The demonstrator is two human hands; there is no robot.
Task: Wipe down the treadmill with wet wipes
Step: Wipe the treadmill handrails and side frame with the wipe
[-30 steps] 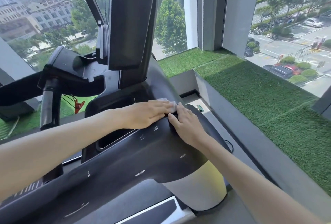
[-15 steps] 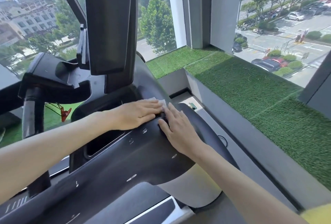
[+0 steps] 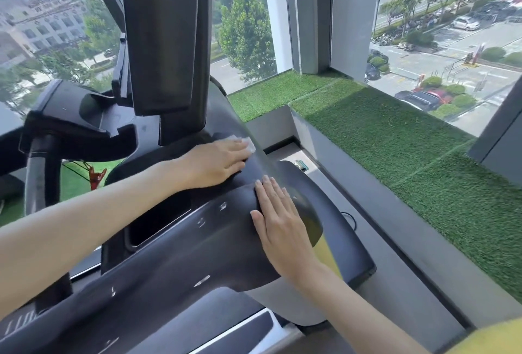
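Observation:
The black treadmill console (image 3: 180,243) fills the lower left of the head view, with its dark upright screen post (image 3: 166,37) rising above it. My left hand (image 3: 217,161) lies flat on the curved console top and presses a white wet wipe (image 3: 246,143), of which only a corner shows past the fingertips. My right hand (image 3: 279,220) rests flat, fingers straight, on the rounded right end of the console. It holds nothing and sits below and right of the left hand.
A second dark machine (image 3: 70,121) with a handle post (image 3: 39,192) stands at the left. Green artificial turf (image 3: 395,150) covers the window ledge to the right, above a grey wall and floor strip (image 3: 392,277). Large windows (image 3: 452,28) look onto a street.
My left hand slid the wipe up and away along the console top. My right hand stayed lower on the console's right end, so the hands have come apart.

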